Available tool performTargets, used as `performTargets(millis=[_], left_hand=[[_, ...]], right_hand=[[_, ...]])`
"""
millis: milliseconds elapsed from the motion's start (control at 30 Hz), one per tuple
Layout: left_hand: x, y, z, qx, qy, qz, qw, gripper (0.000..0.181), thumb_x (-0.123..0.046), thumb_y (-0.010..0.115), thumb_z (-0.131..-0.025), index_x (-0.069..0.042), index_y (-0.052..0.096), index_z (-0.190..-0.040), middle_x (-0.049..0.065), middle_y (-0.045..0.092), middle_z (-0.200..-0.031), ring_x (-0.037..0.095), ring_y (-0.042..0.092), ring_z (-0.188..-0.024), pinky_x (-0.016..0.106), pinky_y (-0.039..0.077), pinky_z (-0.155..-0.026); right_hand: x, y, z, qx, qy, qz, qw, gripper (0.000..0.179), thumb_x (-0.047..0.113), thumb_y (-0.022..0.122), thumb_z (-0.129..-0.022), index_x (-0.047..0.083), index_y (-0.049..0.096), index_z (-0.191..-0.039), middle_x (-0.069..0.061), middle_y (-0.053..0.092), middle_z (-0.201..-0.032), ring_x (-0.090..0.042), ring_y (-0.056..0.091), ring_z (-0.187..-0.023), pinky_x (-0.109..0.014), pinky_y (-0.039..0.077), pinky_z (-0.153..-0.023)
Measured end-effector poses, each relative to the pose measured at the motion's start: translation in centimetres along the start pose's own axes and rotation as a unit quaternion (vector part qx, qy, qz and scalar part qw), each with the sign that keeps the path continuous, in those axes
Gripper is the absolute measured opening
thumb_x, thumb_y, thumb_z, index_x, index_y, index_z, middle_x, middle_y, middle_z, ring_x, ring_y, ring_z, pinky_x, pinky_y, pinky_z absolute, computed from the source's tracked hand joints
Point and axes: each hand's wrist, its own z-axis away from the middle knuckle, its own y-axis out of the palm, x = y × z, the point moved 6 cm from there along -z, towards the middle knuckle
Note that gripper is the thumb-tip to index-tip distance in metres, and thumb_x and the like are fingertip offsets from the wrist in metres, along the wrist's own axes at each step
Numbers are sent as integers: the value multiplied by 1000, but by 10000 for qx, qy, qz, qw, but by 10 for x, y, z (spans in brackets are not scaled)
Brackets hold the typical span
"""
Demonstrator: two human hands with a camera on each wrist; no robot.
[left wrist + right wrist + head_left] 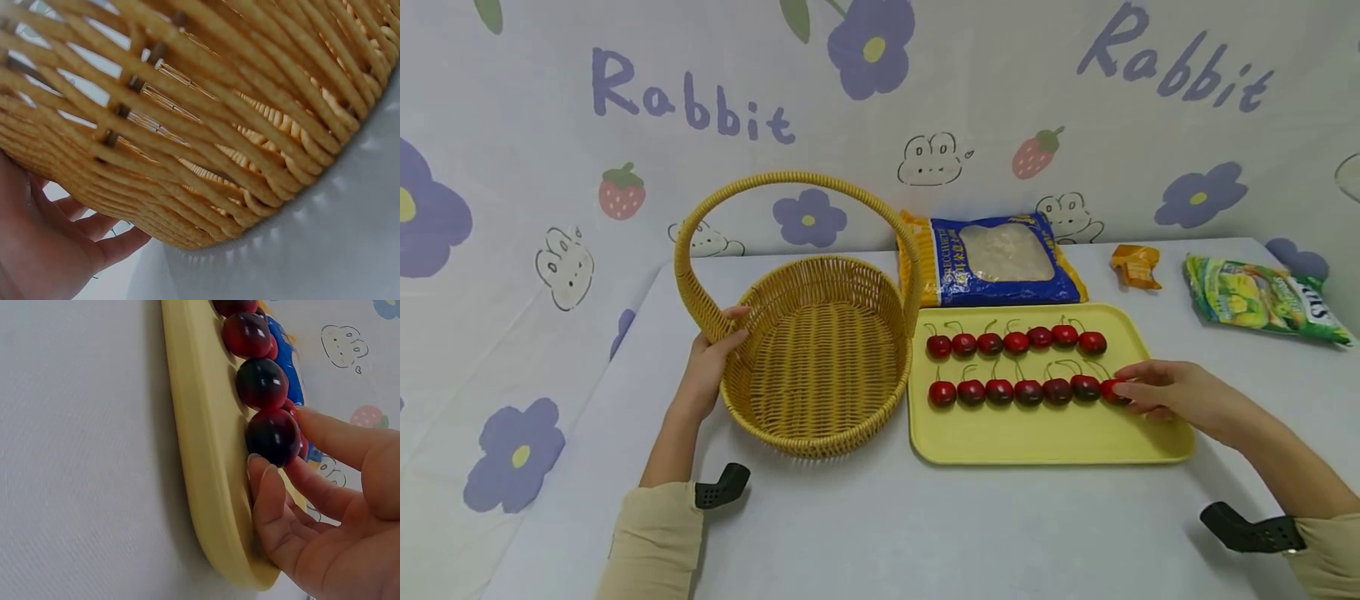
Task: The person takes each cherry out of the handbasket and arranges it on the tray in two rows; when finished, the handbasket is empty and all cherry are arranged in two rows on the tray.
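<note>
A woven yellow basket [823,375] with a tall arched handle stands left of centre, with nothing in it. My left hand [706,371] grips its left side at the foot of the handle; the left wrist view has the hand [53,244] against the woven wall. To the basket's right, a yellow tray [1045,440] bears two rows of dark red cherries with green stems. At the right end of the front row, my right hand [1195,402] pinches the last cherry [273,437] between thumb and fingers. That cherry sits close to its neighbour [262,384] over the tray.
Behind the tray lies a blue and yellow bag of pasta [1007,258]. Farther right are a small orange packet [1137,267] and a green snack bag [1262,298]. A printed cloth [850,125] hangs along the back of the white table [865,525].
</note>
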Motion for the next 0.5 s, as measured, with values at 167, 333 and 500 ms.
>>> performTargets(millis=[167, 333, 500], left_hand=[[4, -2, 0, 83, -171, 267, 9995, 45, -18, 48, -100, -3, 37, -141, 14, 32, -146, 23, 36, -124, 39, 27, -103], [0, -6, 2, 278, 326, 1393, 9893, 55, -34, 44, -101, -13, 25, -148, 11, 20, -152, 22, 26, -132, 44, 19, -106], [-18, -15, 3, 442, 1349, 3248, 9351, 68, -60, 25, -96, -21, 14, -151, 6, 8, -157, 18, 4, -141, 45, 2, -110]], right_hand=[[-1, -6, -1, -95, -14, -37, 9999, 68, 46, 45, -99, -11, 34, -135, -18, 55, -119, -21, 59, -96, -32, 51, -78], [-10, -22, -2, -374, -79, -1194, 9921, 74, 45, 37, -101, -14, 19, -141, -28, 38, -130, -8, 61, -91, -27, 51, -81], [-23, -43, -8, -454, -485, -4185, 9058, 65, 42, 47, -97, 15, 18, -148, -7, 31, -134, -3, 56, -98, -25, 46, -91]])
